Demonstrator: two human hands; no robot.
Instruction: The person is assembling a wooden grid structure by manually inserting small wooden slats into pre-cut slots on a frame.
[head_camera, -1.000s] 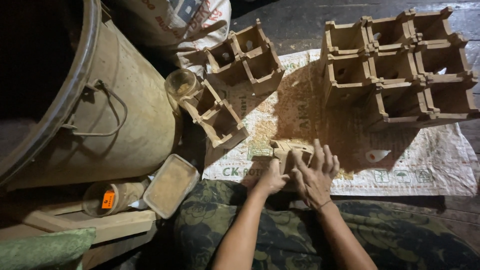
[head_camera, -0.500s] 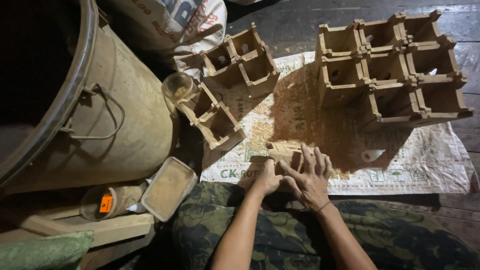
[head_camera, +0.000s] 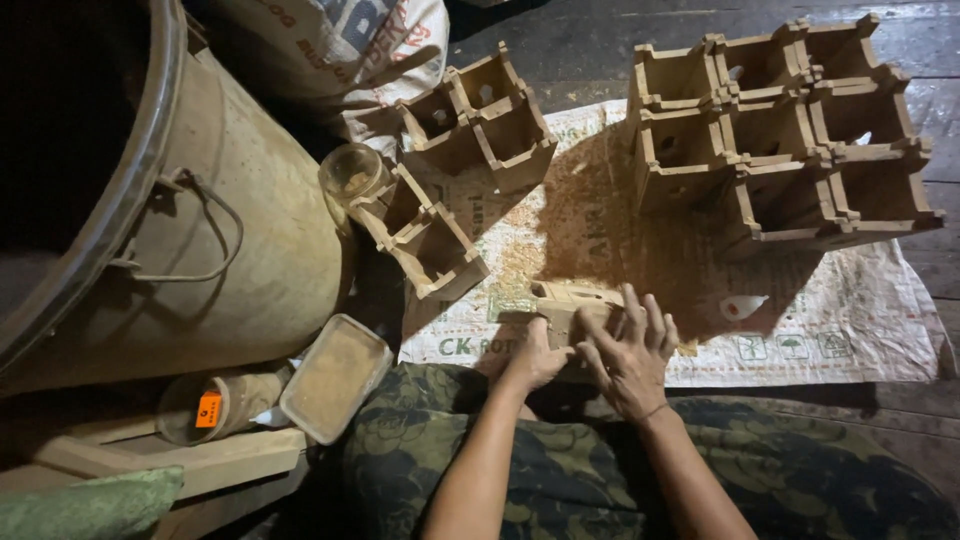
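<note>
Both my hands rest on a small wooden piece (head_camera: 566, 300) lying on a printed woven sack (head_camera: 840, 320) spread on the floor. My left hand (head_camera: 535, 358) grips its near left side. My right hand (head_camera: 630, 350) lies over its right part with fingers spread. Sawdust covers the sack around the piece. Much of the piece is hidden under my fingers.
A large stack of open wooden box frames (head_camera: 780, 140) stands at the back right, two smaller frame groups (head_camera: 480, 110) (head_camera: 425, 235) at centre left. A big metal drum (head_camera: 190, 230) fills the left, with a rectangular tub of sawdust (head_camera: 335, 375), a jar (head_camera: 215, 405) and a small white bottle (head_camera: 742, 306) nearby.
My hands have stayed on the wooden piece, with the right fingers shifting slightly over it. The view has tilted a little.
</note>
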